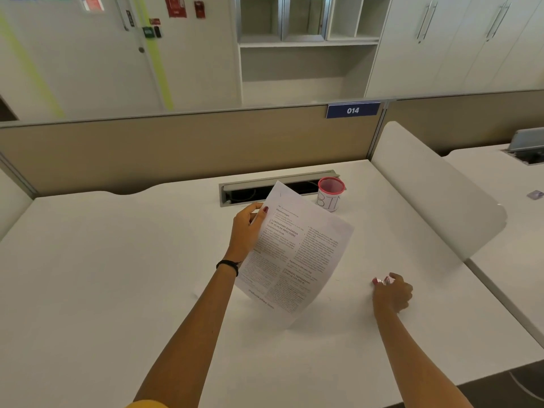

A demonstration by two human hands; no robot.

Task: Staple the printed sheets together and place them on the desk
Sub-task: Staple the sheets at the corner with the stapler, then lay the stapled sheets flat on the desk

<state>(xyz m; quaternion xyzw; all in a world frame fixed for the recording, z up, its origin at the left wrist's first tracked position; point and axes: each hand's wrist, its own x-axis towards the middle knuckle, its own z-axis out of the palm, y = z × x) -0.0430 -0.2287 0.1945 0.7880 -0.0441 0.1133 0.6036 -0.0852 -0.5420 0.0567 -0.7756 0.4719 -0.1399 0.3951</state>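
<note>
centrally, our left hand (247,231) pinches the printed sheets (297,254) above the desk (117,260); lower right, our right hand (393,294) curls around a small red-and-white object (382,280).

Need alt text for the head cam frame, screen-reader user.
A person's left hand holds printed sheets tilted above a white desk, while the right hand rests on the desk over a small pinkish object. A red-rimmed cup marked BIN stands behind the sheets.

1. A white worktop (117,260) fills the foreground.
2. At 12 o'clock, a beige partition (176,148) bears a blue "014" sign (352,110).
3. Beyond, open white shelves (306,54); cupboards (459,42) at 2 o'clock.
</note>
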